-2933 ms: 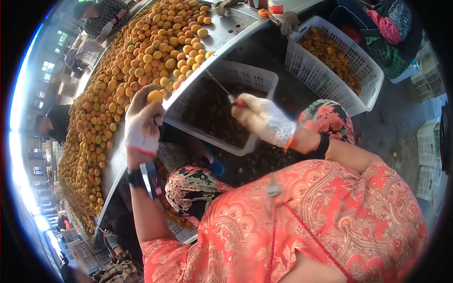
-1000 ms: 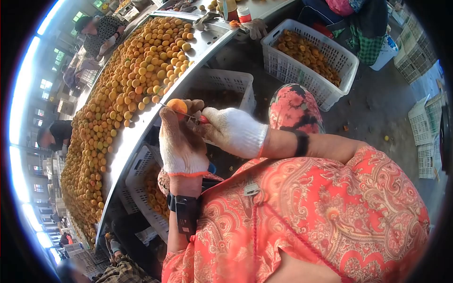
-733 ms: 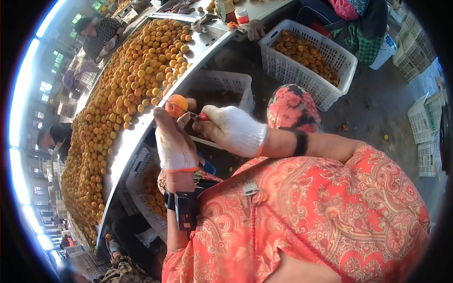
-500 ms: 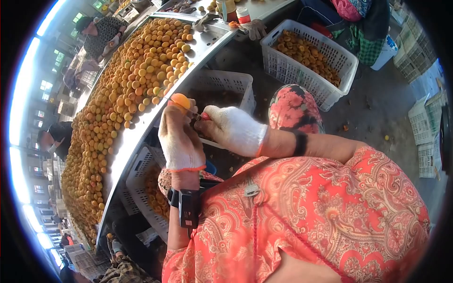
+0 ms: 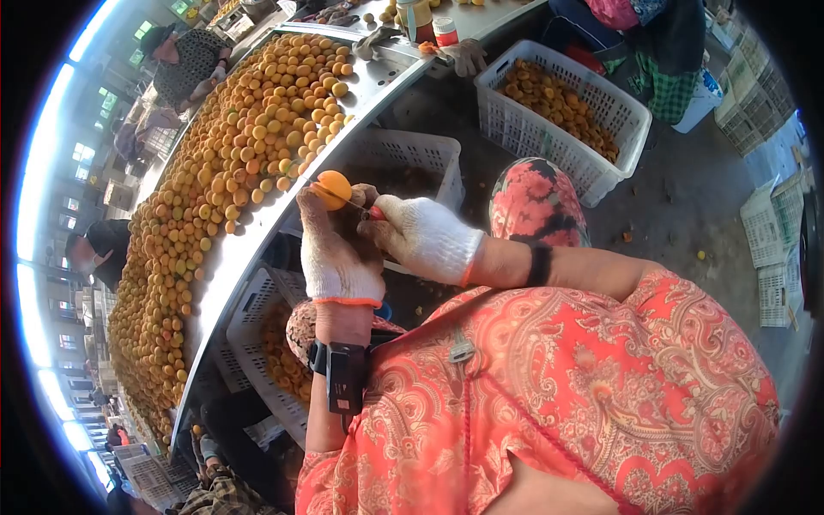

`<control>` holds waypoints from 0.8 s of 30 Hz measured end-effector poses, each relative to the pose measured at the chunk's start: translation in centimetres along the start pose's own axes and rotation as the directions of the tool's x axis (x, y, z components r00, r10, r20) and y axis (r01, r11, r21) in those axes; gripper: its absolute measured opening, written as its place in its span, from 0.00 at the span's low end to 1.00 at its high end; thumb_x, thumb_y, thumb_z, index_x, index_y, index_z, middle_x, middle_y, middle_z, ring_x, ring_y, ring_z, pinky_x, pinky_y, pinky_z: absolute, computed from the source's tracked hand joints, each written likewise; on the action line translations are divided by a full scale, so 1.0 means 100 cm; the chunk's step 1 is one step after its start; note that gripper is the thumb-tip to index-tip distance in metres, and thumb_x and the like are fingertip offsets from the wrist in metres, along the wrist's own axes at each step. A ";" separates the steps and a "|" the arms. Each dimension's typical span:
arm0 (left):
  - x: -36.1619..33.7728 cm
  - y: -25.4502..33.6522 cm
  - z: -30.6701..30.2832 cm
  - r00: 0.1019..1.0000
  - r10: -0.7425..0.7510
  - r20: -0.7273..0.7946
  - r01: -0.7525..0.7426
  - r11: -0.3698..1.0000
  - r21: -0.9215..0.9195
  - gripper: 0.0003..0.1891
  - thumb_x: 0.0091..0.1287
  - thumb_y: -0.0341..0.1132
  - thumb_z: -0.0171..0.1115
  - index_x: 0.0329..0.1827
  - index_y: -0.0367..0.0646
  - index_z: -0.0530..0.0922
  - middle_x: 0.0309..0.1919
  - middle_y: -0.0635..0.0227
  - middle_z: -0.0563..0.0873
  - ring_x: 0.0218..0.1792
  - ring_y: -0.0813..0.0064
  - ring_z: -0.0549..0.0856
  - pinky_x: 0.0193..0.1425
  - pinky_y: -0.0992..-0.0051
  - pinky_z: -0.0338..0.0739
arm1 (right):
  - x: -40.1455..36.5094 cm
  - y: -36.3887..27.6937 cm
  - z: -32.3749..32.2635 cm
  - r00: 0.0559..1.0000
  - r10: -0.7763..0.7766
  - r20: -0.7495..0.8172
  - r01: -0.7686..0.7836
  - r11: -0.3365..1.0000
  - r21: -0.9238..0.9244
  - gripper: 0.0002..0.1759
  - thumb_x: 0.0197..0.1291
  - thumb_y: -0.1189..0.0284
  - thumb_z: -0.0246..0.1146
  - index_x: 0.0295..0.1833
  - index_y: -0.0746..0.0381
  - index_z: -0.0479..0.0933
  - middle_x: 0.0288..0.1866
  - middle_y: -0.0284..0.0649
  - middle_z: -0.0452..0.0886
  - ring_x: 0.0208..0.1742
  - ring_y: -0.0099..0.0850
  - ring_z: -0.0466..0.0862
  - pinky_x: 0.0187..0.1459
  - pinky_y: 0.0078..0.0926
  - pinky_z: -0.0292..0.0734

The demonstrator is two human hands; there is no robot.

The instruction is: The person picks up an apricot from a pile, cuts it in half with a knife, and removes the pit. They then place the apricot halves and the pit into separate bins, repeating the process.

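An orange apricot (image 5: 334, 189) is pinched in the gloved fingers of my left hand (image 5: 337, 262), just past the metal table's edge. My right hand (image 5: 431, 238), also in a white knitted glove, is closed round a small knife (image 5: 376, 213) with a red handle. Its thin blade points left and reaches the apricot's side. Brown stains mark the fingertips of both gloves. To the left, a large heap of whole apricots (image 5: 249, 129) covers the table (image 5: 225, 262).
Below my hands stands a white crate (image 5: 446, 159) with dark contents. Another crate (image 5: 631, 159) at the upper right holds cut apricots, as does a crate (image 5: 249, 322) under the table. Gloves, a jar and a red-labelled container (image 5: 445, 33) lie at the far table end. Other people work across the table.
My left hand has shifted slightly right and turned the apricot, so more of its face shows. The knife blade now shows against the apricot; my right hand has barely moved.
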State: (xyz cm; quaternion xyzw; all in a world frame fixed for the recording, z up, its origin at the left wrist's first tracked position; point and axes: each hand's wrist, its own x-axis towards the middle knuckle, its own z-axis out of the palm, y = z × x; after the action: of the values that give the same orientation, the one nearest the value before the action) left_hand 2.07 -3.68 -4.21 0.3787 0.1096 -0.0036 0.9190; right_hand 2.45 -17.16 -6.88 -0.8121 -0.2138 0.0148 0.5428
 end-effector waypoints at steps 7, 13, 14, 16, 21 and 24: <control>0.017 0.009 -0.025 0.983 0.112 -0.142 -0.109 0.994 0.029 0.18 0.74 0.53 0.59 0.49 0.48 0.76 0.37 0.63 0.84 0.40 0.64 0.83 0.46 0.65 0.81 | 0.001 -0.006 -0.014 0.997 -0.071 -0.007 0.071 0.987 0.147 0.18 0.68 0.61 0.65 0.45 0.66 0.74 0.31 0.58 0.81 0.39 0.56 0.84 0.36 0.43 0.76; -0.004 -0.017 -0.012 0.994 0.026 0.103 -0.034 0.997 0.074 0.21 0.76 0.51 0.57 0.57 0.41 0.75 0.45 0.60 0.86 0.41 0.63 0.88 0.45 0.64 0.84 | 0.021 0.007 -0.012 0.953 -0.079 -0.293 0.149 0.963 0.225 0.20 0.67 0.59 0.66 0.47 0.65 0.71 0.30 0.56 0.80 0.37 0.54 0.84 0.35 0.42 0.76; -0.005 -0.016 -0.012 0.994 0.026 0.106 -0.040 0.991 0.130 0.23 0.75 0.53 0.57 0.57 0.41 0.76 0.42 0.60 0.86 0.38 0.64 0.88 0.43 0.66 0.84 | 0.023 0.013 -0.010 0.964 -0.046 -0.263 0.128 0.945 0.301 0.19 0.66 0.60 0.67 0.48 0.65 0.72 0.33 0.55 0.81 0.38 0.53 0.84 0.38 0.41 0.77; -0.002 -0.010 -0.021 0.992 -0.015 0.129 -0.015 0.975 0.222 0.26 0.75 0.57 0.56 0.57 0.41 0.77 0.36 0.61 0.87 0.32 0.67 0.87 0.38 0.69 0.83 | 0.023 0.010 -0.010 0.950 -0.109 -0.292 0.192 0.942 0.274 0.19 0.65 0.61 0.66 0.49 0.65 0.73 0.34 0.55 0.81 0.39 0.52 0.85 0.39 0.40 0.78; -0.005 -0.014 -0.027 0.971 -0.227 0.080 0.193 0.932 0.308 0.31 0.72 0.67 0.49 0.50 0.46 0.77 0.28 0.66 0.83 0.20 0.67 0.81 0.23 0.71 0.78 | 0.022 0.004 -0.022 0.994 -0.054 0.095 0.010 0.911 0.411 0.10 0.67 0.68 0.62 0.46 0.64 0.79 0.35 0.36 0.83 0.41 0.21 0.81 0.44 0.25 0.77; 0.007 -0.016 -0.030 0.993 -0.072 -0.088 0.108 0.850 0.516 0.32 0.71 0.69 0.49 0.43 0.45 0.78 0.23 0.69 0.80 0.17 0.75 0.76 0.19 0.77 0.68 | 0.030 0.014 -0.017 0.997 -0.061 0.042 0.047 0.957 0.287 0.11 0.66 0.67 0.64 0.45 0.64 0.80 0.34 0.30 0.82 0.39 0.18 0.80 0.43 0.23 0.77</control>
State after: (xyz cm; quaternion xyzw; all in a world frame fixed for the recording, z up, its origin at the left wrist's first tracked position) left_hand 1.99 -2.62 -7.52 0.6070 0.1520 -0.0637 0.7774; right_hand 6.09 -17.97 -6.81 -0.7183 -0.2452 0.0511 0.6491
